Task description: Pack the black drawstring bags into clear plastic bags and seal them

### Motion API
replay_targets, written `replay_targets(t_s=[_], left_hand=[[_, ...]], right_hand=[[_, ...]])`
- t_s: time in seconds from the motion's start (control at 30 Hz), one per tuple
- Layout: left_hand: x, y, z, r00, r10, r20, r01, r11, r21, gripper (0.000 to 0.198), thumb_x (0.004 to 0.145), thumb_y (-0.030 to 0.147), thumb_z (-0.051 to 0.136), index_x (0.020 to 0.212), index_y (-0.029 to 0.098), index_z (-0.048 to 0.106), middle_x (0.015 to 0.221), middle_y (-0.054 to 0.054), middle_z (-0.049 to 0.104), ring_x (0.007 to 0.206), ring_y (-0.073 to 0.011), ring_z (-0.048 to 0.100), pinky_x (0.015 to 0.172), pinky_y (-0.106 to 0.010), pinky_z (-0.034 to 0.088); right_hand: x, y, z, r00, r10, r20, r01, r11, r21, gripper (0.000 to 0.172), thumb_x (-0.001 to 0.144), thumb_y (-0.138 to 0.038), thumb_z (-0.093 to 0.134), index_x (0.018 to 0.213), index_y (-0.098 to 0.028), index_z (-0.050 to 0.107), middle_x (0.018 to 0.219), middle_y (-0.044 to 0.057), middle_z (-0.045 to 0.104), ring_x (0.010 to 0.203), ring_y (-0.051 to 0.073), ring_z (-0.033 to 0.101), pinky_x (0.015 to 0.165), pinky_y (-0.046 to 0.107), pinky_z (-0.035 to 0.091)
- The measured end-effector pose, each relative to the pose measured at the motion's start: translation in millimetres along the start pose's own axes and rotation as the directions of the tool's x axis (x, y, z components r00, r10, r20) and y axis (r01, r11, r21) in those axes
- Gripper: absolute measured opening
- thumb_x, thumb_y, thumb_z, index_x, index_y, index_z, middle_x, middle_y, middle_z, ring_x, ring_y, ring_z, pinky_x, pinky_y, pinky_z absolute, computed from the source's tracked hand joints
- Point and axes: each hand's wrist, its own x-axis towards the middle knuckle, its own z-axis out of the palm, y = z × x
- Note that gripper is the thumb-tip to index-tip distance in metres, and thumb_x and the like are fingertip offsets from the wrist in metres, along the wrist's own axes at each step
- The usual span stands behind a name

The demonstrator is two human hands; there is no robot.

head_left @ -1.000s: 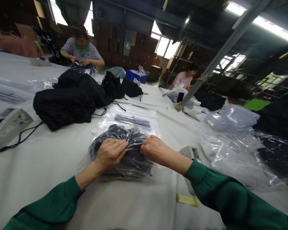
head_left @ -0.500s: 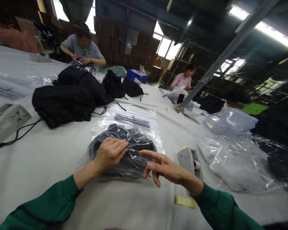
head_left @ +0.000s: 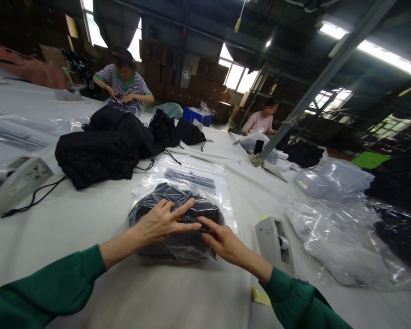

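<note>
A black bundle in a clear plastic bag [head_left: 181, 244] lies on the white table in front of me. My left hand [head_left: 164, 221] rests on top of it, fingers spread. At the bundle's right side my right hand [head_left: 224, 240] touches the plastic, index finger stretched out and the others partly bent. The fingertips of both hands nearly meet. Beneath the bundle a clear bag with a printed label [head_left: 191, 179] sticks out towards the back. What the black item is inside the plastic, I cannot tell.
Black drawstring bags [head_left: 96, 155] are piled at the back left. Tape dispensers stand left [head_left: 17, 185] and right [head_left: 274, 242]. Loose clear plastic bags [head_left: 342, 246] cover the right side. A slanting metal post [head_left: 294, 114] rises behind. Two people work across the table.
My left hand has gone from fingers together on the gathered plastic to spread fingers. My right hand has moved slightly left onto the bundle. The view has shifted a little.
</note>
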Motion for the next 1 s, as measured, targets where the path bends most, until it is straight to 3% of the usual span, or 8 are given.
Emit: replay_targets(t_s=[0.1, 0.17, 0.27, 0.33, 0.57, 0.73, 0.87, 1.0], left_hand=[[7.9, -2.3, -6.6, 0.991, 0.046, 0.124, -0.049, 0.999, 0.020, 0.073, 0.081, 0.014, 0.060, 0.143, 0.045, 0.036, 0.157, -0.008, 0.031, 0.085, -0.0237, 0.056, 0.072, -0.039, 0.041], [11.5, -2.2, -8.0, 0.980, 0.053, 0.190, -0.061, 0.998, 0.033, 0.068, 0.083, 0.017, 0.058, 0.143, 0.040, 0.037, 0.156, -0.010, 0.032, 0.088, -0.0254, 0.056, 0.073, -0.040, 0.040], [13.6, -1.2, -7.6, 0.969, 0.052, 0.243, -0.060, 0.998, 0.028, 0.065, 0.086, 0.019, 0.054, 0.145, 0.039, 0.034, 0.154, -0.011, 0.034, 0.091, -0.0264, 0.056, 0.076, -0.040, 0.039], [13.4, -0.8, -6.9, 0.966, 0.043, 0.255, -0.051, 0.998, 0.027, 0.066, 0.086, 0.018, 0.053, 0.145, 0.039, 0.033, 0.153, -0.012, 0.035, 0.093, -0.0268, 0.056, 0.077, -0.040, 0.039], [14.6, -1.3, -6.5, 0.969, 0.026, 0.245, -0.031, 0.999, 0.018, 0.063, 0.087, 0.017, 0.051, 0.144, 0.038, 0.034, 0.148, -0.010, 0.041, 0.094, -0.0269, 0.054, 0.076, -0.040, 0.038], [17.7, -0.7, -4.9, 0.974, 0.014, 0.226, -0.017, 1.000, 0.013, 0.058, 0.090, 0.017, 0.047, 0.143, 0.036, 0.037, 0.142, -0.007, 0.047, 0.092, -0.0251, 0.054, 0.075, -0.039, 0.037], [19.0, -0.1, -3.6, 0.973, 0.003, 0.229, -0.007, 1.000, 0.014, 0.057, 0.089, 0.017, 0.048, 0.142, 0.036, 0.038, 0.140, -0.006, 0.049, 0.092, -0.0258, 0.054, 0.075, -0.040, 0.037], [20.5, -0.4, -1.6, 0.972, -0.013, 0.234, 0.012, 1.000, 0.005, 0.057, 0.088, 0.017, 0.050, 0.141, 0.036, 0.039, 0.139, -0.007, 0.051, 0.093, -0.0259, 0.054, 0.077, -0.040, 0.037]], right_hand=[[0.1, 1.8, 0.1, 0.991, -0.133, -0.022, 0.123, 0.958, -0.259, 0.051, 0.094, -0.025, 0.048, 0.145, -0.022, 0.041, 0.090, 0.005, 0.072, 0.072, 0.019, 0.068, 0.068, 0.030, 0.054], [0.0, 1.6, -1.6, 0.982, -0.186, -0.015, 0.153, 0.849, -0.507, 0.053, 0.094, -0.023, 0.048, 0.146, -0.023, 0.038, 0.104, 0.009, 0.071, 0.083, 0.022, 0.069, 0.071, 0.032, 0.053], [0.2, -2.2, -10.5, 0.980, -0.198, 0.008, 0.114, 0.530, -0.840, 0.052, 0.096, -0.021, 0.047, 0.147, -0.027, 0.037, 0.088, 0.009, 0.068, 0.066, 0.021, 0.064, 0.057, 0.029, 0.045], [1.8, -7.2, -21.8, 0.965, -0.258, 0.051, 0.137, 0.328, -0.935, 0.050, 0.097, -0.021, 0.046, 0.145, -0.032, 0.038, 0.081, 0.006, 0.063, 0.060, 0.019, 0.058, 0.053, 0.029, 0.038], [23.1, -22.3, -75.2, 0.841, -0.437, 0.318, 0.344, -0.021, -0.939, 0.058, 0.092, -0.041, 0.059, 0.144, -0.038, 0.034, 0.090, 0.007, 0.060, 0.072, 0.022, 0.052, 0.063, 0.033, 0.037], [48.0, -30.7, -107.7, 0.684, -0.500, 0.531, 0.496, -0.216, -0.841, 0.065, 0.085, -0.047, 0.067, 0.142, -0.039, 0.038, 0.111, 0.007, 0.061, 0.082, 0.023, 0.053, 0.083, 0.045, 0.042], [69.2, -39.1, -123.7, 0.538, -0.493, 0.683, 0.618, -0.321, -0.718, 0.058, 0.084, -0.049, 0.066, 0.137, -0.038, 0.045, 0.121, 0.007, 0.058, 0.091, 0.024, 0.055, 0.099, 0.052, 0.037], [88.9, -40.9, -134.5, 0.437, -0.467, 0.769, 0.712, -0.344, -0.613, 0.054, 0.085, -0.047, 0.065, 0.136, -0.035, 0.049, 0.124, 0.007, 0.059, 0.098, 0.025, 0.057, 0.107, 0.055, 0.030]])
